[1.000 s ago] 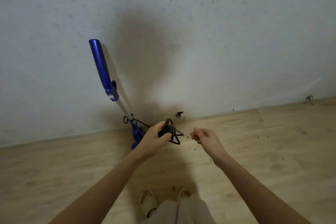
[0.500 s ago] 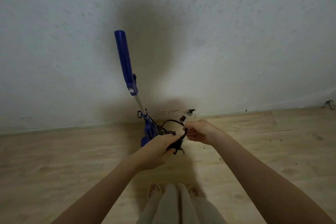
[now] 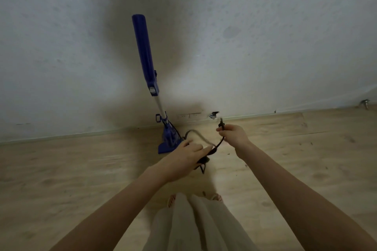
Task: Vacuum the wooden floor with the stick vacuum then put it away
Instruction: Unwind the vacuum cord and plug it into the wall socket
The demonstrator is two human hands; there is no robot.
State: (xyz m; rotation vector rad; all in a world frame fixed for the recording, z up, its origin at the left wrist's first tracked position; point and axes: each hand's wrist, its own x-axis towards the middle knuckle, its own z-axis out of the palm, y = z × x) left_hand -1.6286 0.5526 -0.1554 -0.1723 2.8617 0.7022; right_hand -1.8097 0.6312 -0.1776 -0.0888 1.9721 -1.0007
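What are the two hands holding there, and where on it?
The vacuum's black cord. The left hand grips the bundled loops; the right hand pinches the free end near the plug. The vacuum stands unheld by the wall.

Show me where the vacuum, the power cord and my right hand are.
vacuum (image 3: 144, 55), head view, on the blue handle tube.
power cord (image 3: 220, 144), head view, on the stretch between the hands.
right hand (image 3: 234, 135), head view, on the back of the hand.

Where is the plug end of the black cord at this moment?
In the head view, the plug end sticks up from the right hand, right of the blue stick vacuum, near the wall's base; the left hand grips the bundled cord.
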